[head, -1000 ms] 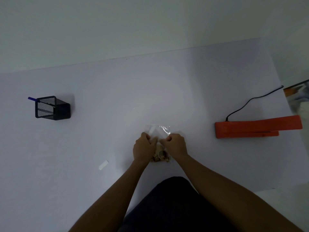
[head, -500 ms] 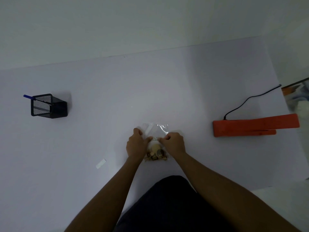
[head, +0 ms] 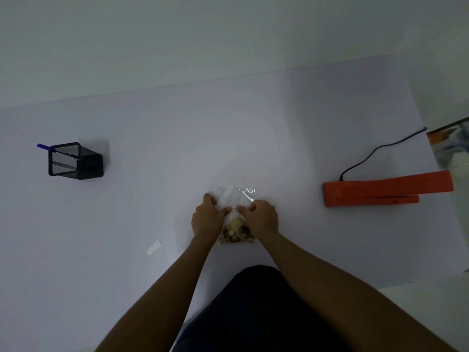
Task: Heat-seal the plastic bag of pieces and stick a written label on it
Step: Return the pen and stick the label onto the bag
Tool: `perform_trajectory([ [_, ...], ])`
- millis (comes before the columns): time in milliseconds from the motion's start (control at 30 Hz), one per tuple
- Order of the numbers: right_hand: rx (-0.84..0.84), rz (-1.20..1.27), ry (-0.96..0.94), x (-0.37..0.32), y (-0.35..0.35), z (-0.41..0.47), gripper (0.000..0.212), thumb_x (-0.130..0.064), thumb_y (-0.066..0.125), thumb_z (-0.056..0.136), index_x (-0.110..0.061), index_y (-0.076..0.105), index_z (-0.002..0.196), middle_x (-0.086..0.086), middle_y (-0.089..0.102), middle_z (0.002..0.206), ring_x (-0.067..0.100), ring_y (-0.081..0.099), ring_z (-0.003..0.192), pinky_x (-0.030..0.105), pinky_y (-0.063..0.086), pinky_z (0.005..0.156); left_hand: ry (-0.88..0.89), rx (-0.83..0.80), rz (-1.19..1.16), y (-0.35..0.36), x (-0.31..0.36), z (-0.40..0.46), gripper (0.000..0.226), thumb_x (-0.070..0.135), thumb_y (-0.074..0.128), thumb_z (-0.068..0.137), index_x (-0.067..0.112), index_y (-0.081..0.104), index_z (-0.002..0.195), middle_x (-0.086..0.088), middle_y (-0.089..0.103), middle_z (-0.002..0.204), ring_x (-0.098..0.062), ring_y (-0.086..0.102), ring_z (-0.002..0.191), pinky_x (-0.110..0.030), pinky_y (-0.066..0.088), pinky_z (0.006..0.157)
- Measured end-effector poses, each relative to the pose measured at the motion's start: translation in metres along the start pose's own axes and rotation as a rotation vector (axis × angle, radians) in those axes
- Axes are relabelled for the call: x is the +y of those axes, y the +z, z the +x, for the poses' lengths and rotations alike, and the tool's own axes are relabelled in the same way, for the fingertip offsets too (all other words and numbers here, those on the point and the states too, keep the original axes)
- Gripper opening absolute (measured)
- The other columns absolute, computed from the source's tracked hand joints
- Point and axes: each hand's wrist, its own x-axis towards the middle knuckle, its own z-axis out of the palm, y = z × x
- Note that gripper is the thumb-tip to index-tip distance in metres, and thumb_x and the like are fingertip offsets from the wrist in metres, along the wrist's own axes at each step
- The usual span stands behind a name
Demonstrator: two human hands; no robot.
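Note:
A clear plastic bag (head: pixel 234 199) with brown and tan pieces (head: pixel 236 232) in its near end lies on the white table, right in front of me. My left hand (head: pixel 206 219) grips the bag's left side and my right hand (head: pixel 261 218) grips its right side, both with fingers closed on the plastic. The bag's open top points away from me. An orange heat sealer (head: pixel 380 193) lies at the right, its jaws slightly apart. A small white label strip (head: pixel 154 247) rests on the table left of my left arm.
A black mesh pen holder (head: pixel 74 161) with a blue pen (head: pixel 44 147) stands at the far left. The sealer's black cord (head: pixel 375 151) runs to the table's right edge. A box of items (head: pixel 451 146) sits beyond that edge.
My left hand has slid a little to the left along the bag, so more of the pieces show between my hands. The bag stays where it was.

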Motion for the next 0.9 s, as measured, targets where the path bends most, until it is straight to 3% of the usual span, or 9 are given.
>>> perform_trajectory([
  [133,-0.009,0.020,-0.059,0.008,-0.006,0.003,0.053,-0.045,0.073,0.082,-0.017,0.039,0.052,-0.004,0.045,0.050,0.016,0.046,0.051,0.028,0.036,0.054,0.000,-0.013,-0.004,-0.001,0.000,0.000,0.045,0.054,0.075,0.076,0.023,0.048,0.095,0.003,0.064,0.081,-0.021,0.063,0.073,-0.039,0.055,0.067],
  [300,-0.001,0.058,-0.098,0.013,-0.006,0.001,0.047,-0.035,0.071,0.086,-0.018,0.041,0.054,-0.003,0.047,0.052,0.014,0.044,0.050,0.028,0.036,0.052,0.033,-0.039,0.008,-0.001,0.002,0.000,0.041,0.049,0.073,0.081,0.021,0.048,0.098,0.002,0.063,0.081,-0.021,0.062,0.073,-0.037,0.053,0.068],
  [500,-0.006,0.057,-0.098,0.012,-0.006,-0.001,0.045,-0.033,0.070,0.086,-0.018,0.043,0.054,-0.004,0.047,0.052,0.014,0.045,0.051,0.026,0.033,0.048,0.095,-0.108,0.075,-0.003,-0.001,0.000,0.024,0.035,0.060,0.093,0.020,0.044,0.103,-0.003,0.066,0.087,-0.025,0.065,0.079,-0.034,0.049,0.068],
  [633,-0.006,0.055,-0.095,0.012,-0.003,-0.003,0.040,-0.035,0.069,0.087,-0.018,0.047,0.058,-0.003,0.051,0.055,0.015,0.047,0.053,0.025,0.033,0.048,0.076,-0.059,0.105,0.001,0.008,-0.008,0.044,0.053,0.064,0.086,0.018,0.046,0.105,0.001,0.063,0.092,-0.023,0.063,0.080,-0.036,0.051,0.070],
  [900,-0.025,0.030,-0.115,0.012,-0.002,-0.003,0.040,-0.033,0.063,0.093,-0.015,0.045,0.062,-0.001,0.046,0.056,0.016,0.044,0.054,0.028,0.031,0.048,0.086,-0.106,0.124,-0.006,0.009,-0.007,0.032,0.036,0.067,0.089,0.016,0.047,0.105,0.000,0.061,0.089,-0.023,0.061,0.080,-0.031,0.043,0.069],
])
